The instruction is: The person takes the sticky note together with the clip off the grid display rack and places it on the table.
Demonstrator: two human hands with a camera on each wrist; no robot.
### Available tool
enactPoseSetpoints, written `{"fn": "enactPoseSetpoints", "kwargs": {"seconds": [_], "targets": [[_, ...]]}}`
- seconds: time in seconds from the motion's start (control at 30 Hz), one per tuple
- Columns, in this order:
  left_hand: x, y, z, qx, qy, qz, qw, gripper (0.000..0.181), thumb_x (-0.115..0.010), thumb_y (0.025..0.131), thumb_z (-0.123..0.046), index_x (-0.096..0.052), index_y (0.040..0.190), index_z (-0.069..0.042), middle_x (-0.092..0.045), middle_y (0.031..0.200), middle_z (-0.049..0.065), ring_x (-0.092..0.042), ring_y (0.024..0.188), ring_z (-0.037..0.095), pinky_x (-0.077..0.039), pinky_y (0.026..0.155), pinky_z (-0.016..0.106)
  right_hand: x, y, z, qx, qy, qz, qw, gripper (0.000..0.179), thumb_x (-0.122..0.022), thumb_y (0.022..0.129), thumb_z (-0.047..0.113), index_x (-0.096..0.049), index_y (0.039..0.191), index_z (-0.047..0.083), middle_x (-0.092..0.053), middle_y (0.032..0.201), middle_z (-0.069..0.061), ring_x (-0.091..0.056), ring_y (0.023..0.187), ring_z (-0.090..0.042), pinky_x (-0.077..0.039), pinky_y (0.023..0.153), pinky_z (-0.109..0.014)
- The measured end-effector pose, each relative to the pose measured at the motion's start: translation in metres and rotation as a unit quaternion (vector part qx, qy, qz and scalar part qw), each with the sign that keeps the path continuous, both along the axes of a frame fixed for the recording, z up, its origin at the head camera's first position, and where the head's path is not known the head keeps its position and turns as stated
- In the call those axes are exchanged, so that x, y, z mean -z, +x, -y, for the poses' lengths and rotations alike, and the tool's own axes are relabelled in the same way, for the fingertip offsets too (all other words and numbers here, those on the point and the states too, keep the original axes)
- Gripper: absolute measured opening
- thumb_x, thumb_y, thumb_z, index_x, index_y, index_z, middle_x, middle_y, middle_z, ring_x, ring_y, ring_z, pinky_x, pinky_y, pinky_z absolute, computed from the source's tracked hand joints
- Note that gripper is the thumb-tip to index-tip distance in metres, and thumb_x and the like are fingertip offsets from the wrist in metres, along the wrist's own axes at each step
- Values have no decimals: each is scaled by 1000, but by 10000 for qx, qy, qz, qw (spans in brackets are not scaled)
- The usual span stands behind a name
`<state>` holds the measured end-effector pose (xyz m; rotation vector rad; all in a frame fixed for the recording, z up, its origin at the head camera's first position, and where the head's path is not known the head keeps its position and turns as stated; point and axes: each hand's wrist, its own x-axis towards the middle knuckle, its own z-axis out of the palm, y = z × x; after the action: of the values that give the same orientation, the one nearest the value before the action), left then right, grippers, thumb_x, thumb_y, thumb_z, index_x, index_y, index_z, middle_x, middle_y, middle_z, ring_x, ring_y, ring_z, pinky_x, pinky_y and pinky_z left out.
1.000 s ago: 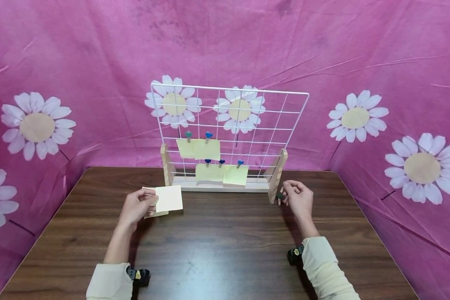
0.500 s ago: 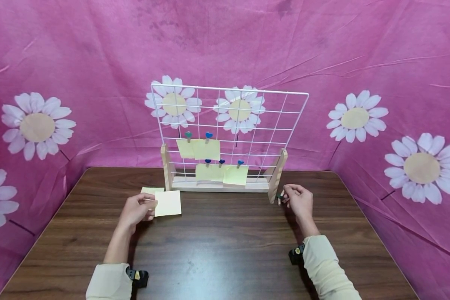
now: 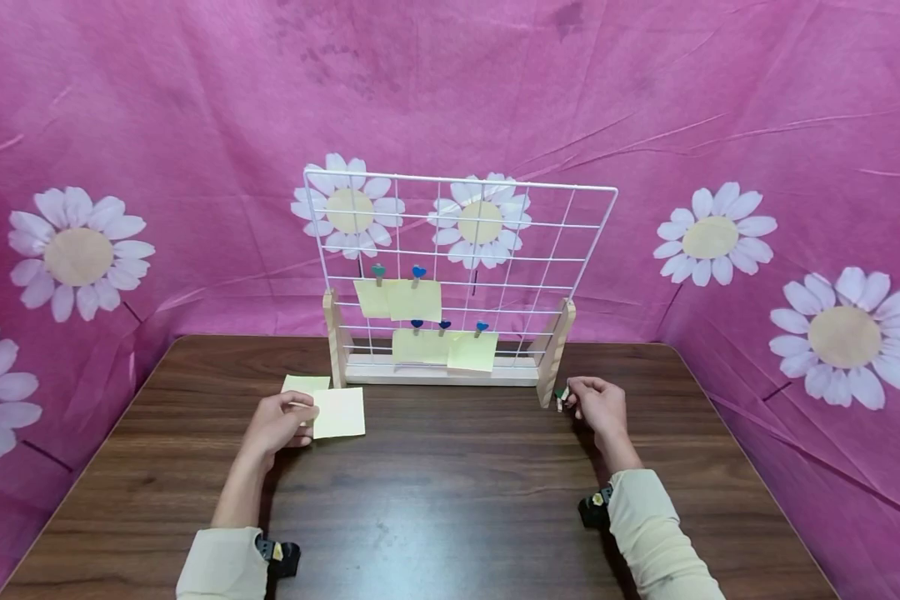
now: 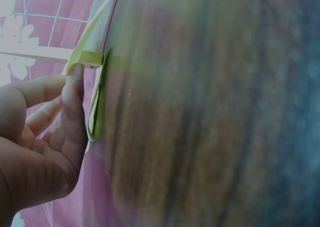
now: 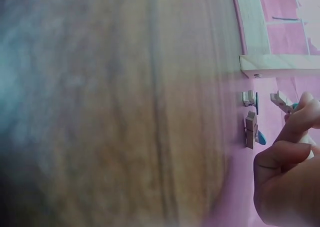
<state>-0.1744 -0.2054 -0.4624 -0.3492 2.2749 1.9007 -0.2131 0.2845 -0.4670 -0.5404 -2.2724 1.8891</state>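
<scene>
My left hand [image 3: 277,423] pinches a pale yellow sticky note [image 3: 339,412] by its left edge, low over the table. In the left wrist view that note [image 4: 90,34] stands tilted above more yellow paper [image 4: 97,112] with curled edges. Another yellow note [image 3: 305,382] shows just beyond my left fingers. To the right of the stand, my right hand [image 3: 600,406] pinches a small wooden clothespin [image 5: 281,102] between thumb and fingertips. Beside it on the table lie two more mini clothespins, one end-on [image 5: 249,98] and one with a blue-green heart [image 5: 251,129].
A white wire grid [image 3: 461,222] stands upright in a wooden base [image 3: 442,375] at the table's back. Several yellow notes hang on its lower left and middle from heart clothespins [image 3: 418,273]. A pink daisy cloth [image 3: 450,83] surrounds the brown table [image 3: 420,492].
My left hand has lowered the sticky note slightly toward me, exposing the note behind. My right hand has dropped a little, and a clothespin now shows at its fingertips.
</scene>
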Motion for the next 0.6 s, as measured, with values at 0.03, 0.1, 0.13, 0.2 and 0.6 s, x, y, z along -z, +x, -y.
{"fn": "enactPoseSetpoints", "kwargs": {"seconds": [0.03,0.1,0.13,0.2,0.6], "targets": [[0,0,0,13,-8,9,10000,29,-63,95,-3,-57,118,13,-62,85,5,-63,61,11,-61,56,24,0,0,0,-38,-8,52,10000,28,-61,100,10,-64,116,-14,-63,62,2,-47,44,-4,-39,37,-14],[1,0,-1,7,-13,34,10000,28,-63,95,-3,-58,118,13,-62,85,6,-63,61,11,-61,56,24,2,0,-1,-97,26,165,9998,29,-60,101,10,-64,118,-13,-63,62,2,-47,45,-4,-38,37,-14],[1,1,-1,-2,-18,50,10000,28,-63,95,-3,-58,118,13,-62,85,6,-63,61,11,-62,56,24,2,-1,-2,-111,46,214,9997,29,-59,101,11,-64,118,-12,-63,63,3,-47,45,-4,-37,37,-14],[0,1,-1,17,-37,65,10000,29,-63,95,-3,-58,118,13,-62,85,7,-64,61,11,-62,57,24,3,-1,-3,-164,113,291,9994,30,-59,101,12,-64,119,-11,-63,63,3,-47,45,-3,-36,37,-14],[1,2,-1,121,-163,141,9997,28,-62,94,-2,-58,117,14,-62,85,8,-63,62,13,-63,57,26,7,-5,-12,-491,262,616,9965,30,-57,102,12,-64,121,-10,-63,64,5,-47,48,-3,-32,38,-14]]}}
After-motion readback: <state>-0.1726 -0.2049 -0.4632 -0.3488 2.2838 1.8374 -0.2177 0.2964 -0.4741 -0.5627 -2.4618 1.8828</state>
